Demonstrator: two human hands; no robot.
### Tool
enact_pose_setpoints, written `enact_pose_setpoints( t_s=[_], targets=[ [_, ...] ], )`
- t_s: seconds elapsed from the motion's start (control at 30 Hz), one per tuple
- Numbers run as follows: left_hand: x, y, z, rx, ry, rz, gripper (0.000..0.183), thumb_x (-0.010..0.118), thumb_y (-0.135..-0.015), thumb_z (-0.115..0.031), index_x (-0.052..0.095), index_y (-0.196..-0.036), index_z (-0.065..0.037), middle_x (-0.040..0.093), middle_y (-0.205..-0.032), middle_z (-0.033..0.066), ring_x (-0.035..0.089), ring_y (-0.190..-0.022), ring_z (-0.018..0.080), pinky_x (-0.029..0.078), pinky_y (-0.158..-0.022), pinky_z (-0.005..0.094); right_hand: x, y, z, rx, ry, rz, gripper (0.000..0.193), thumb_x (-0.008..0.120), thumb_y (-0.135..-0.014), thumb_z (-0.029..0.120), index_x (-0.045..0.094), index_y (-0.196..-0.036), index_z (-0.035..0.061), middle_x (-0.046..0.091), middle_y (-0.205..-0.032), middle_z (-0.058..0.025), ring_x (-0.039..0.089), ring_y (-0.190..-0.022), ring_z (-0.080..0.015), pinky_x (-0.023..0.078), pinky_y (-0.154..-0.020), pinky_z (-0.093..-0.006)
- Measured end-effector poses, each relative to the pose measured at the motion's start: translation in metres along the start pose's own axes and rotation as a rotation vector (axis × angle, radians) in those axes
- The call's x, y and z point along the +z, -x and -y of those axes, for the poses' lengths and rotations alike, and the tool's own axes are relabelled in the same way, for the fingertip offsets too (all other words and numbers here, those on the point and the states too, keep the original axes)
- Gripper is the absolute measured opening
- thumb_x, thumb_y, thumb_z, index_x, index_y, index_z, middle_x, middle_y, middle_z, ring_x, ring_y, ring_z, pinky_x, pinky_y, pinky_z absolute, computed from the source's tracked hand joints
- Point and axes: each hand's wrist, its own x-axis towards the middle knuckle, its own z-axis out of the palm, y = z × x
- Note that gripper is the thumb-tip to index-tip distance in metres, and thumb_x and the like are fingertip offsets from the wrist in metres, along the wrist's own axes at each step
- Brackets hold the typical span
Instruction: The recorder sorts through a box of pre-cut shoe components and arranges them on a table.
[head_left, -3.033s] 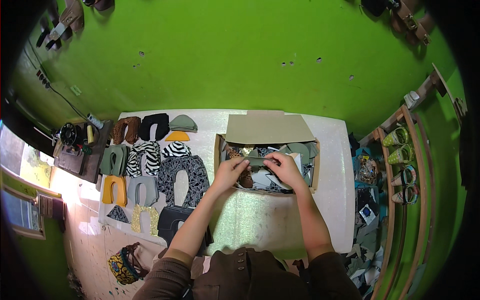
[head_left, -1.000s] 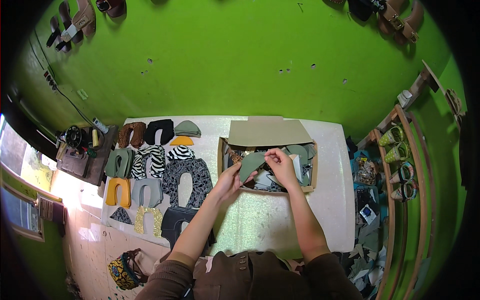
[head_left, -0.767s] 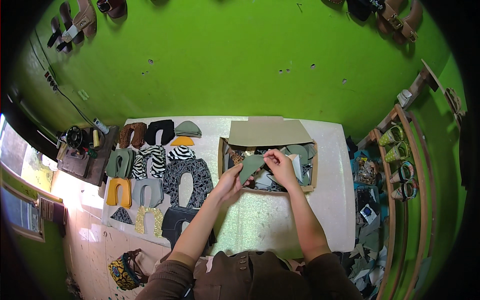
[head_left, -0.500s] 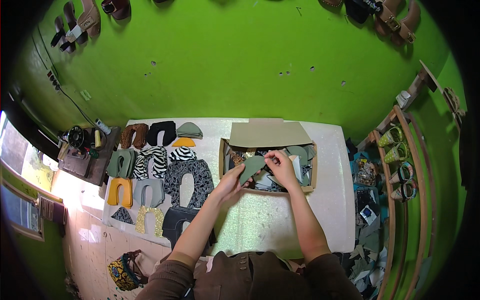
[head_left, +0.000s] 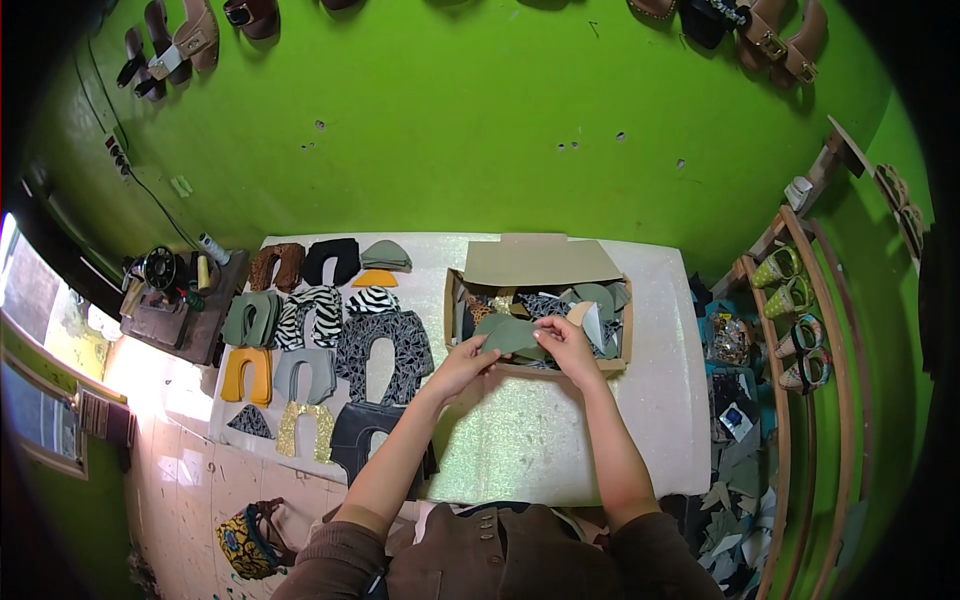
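Left hand [head_left: 463, 362] pinching near-left edge of grey-green cut piece [head_left: 510, 335], fingers closed on it. Right hand [head_left: 566, 345] pinching same piece at right edge, thumb and fingers pressed together. Piece held flat between both hands, over near rim of open cardboard box [head_left: 540, 262]. Box on glittery white table [head_left: 520, 440], filled with mixed fabric cut-outs. Rows of shoe-upper pieces [head_left: 322, 330] laid out on table to left: zebra, grey, yellow, gold, black, brown. Sewing machine [head_left: 160, 268] far left. Green wall [head_left: 480, 130] beyond, sandals [head_left: 190, 35] hanging on it.
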Motion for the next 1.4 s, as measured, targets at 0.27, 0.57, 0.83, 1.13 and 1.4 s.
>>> enact_pose_setpoints(
  t_s=[0.27,0.57,0.83,1.13,1.4],
  targets=[
    [-0.010,0.029,0.013,0.017,-0.081,-0.100,0.023,0.051,-0.091,-0.016,0.052,-0.110,-0.003,0.056,-0.085,-0.0001,0.048,-0.070,0.0063,0.041,-0.065,0.0199,0.039,0.014,-0.011,-0.055,0.046,0.107,0.018,0.059,-0.085,0.009,0.057,-0.102,0.0010,0.058,-0.091,0.0015,0.051,-0.080,-0.0050,0.042,-0.070,-0.0201],
    [-0.051,0.062,0.026,-0.008,-0.001,-0.206,0.021,0.044,-0.095,-0.014,0.051,-0.109,-0.001,0.057,-0.084,-0.0005,0.047,-0.068,0.0060,0.042,-0.064,0.0187,0.084,0.022,0.004,-0.045,0.052,0.171,0.021,0.060,-0.083,0.007,0.059,-0.104,0.0020,0.059,-0.081,-0.0018,0.048,-0.067,-0.0065,0.042,-0.063,-0.0217],
    [-0.103,0.067,0.015,-0.054,-0.044,-0.222,0.018,0.047,-0.094,-0.017,0.053,-0.103,-0.003,0.061,-0.084,-0.0001,0.049,-0.069,0.0041,0.041,-0.063,0.0175,0.128,-0.002,0.013,-0.141,0.221,0.068,0.018,0.061,-0.081,0.007,0.059,-0.099,0.0042,0.059,-0.076,-0.0048,0.053,-0.065,-0.0100,0.044,-0.061,-0.0238],
    [-0.206,0.049,0.017,0.067,-0.159,-0.423,0.017,0.055,-0.089,-0.011,0.055,-0.099,0.002,0.063,-0.079,0.0049,0.057,-0.073,0.0078,0.044,-0.065,0.0200,0.206,-0.051,0.002,-0.240,0.250,-0.025,0.020,0.060,-0.080,0.006,0.053,-0.098,0.0013,0.061,-0.086,-0.0126,0.060,-0.075,-0.0205,0.048,-0.067,-0.0288],
    [-0.275,-0.013,0.000,0.224,-0.445,-0.413,0.016,0.056,-0.086,-0.013,0.057,-0.093,0.002,0.063,-0.074,0.0062,0.057,-0.068,0.0104,0.046,-0.066,0.0229,0.245,-0.124,-0.011,-0.210,0.316,-0.216,0.017,0.057,-0.080,0.003,0.055,-0.097,0.0015,0.060,-0.087,-0.0154,0.061,-0.076,-0.0271,0.048,-0.067,-0.0324]
  ],
)
